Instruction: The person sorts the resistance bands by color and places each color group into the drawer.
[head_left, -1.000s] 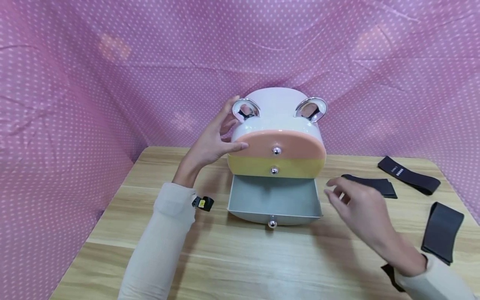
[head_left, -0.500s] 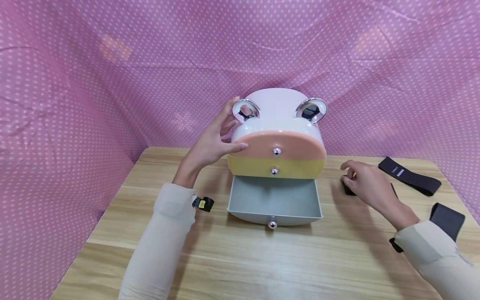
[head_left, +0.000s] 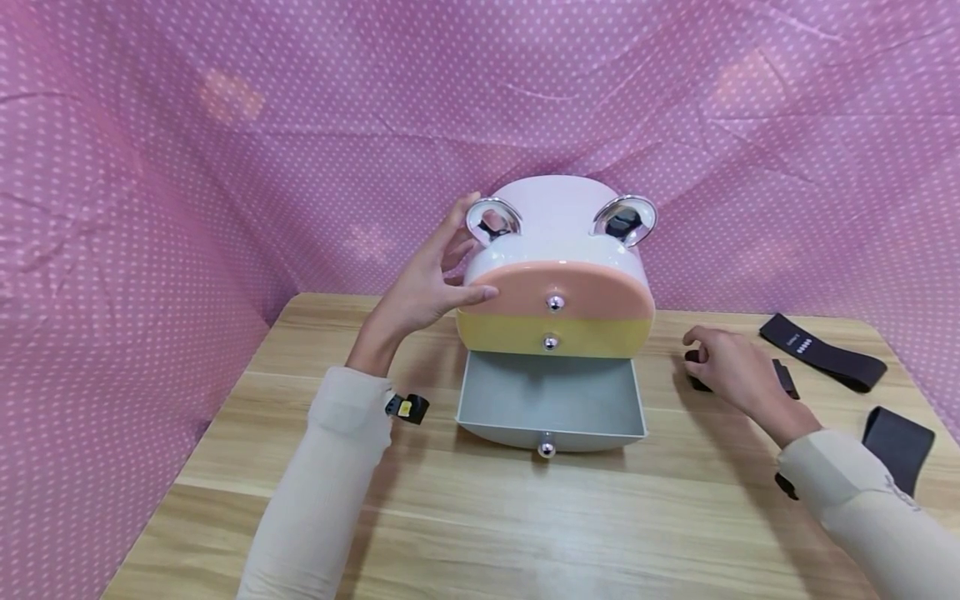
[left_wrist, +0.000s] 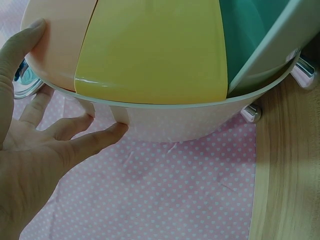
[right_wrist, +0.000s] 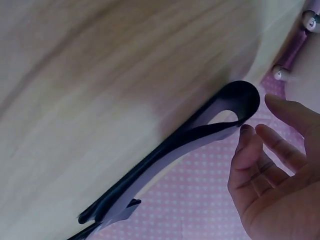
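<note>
A white rounded drawer box (head_left: 558, 187) with shiny ear-shaped trims stands at the middle back. Its peach drawer (head_left: 517, 296) and yellow drawer (head_left: 502, 333) are closed; the grey bottom drawer (head_left: 551, 396) is pulled out with nothing inside. My left hand (head_left: 416, 292) grips the box's left side, its thumb on the peach front and its fingers against the white shell (left_wrist: 170, 122). To the right, my right hand (head_left: 738, 367) reaches over a folded black loop band (right_wrist: 247, 97). The index fingertip is right at the band's rounded end, with the thumb apart from it.
A second black loop band (head_left: 825, 354) with white print lies at the back right. Another black band (head_left: 896, 450) lies nearer the right table edge, partly behind my sleeve. Pink dotted cloth (head_left: 555, 92) hangs behind the wooden table (head_left: 480, 533).
My right hand has moved right, from beside the open grey drawer to the nearest black loop band, and lowered there. My left hand stays on the drawer box.
</note>
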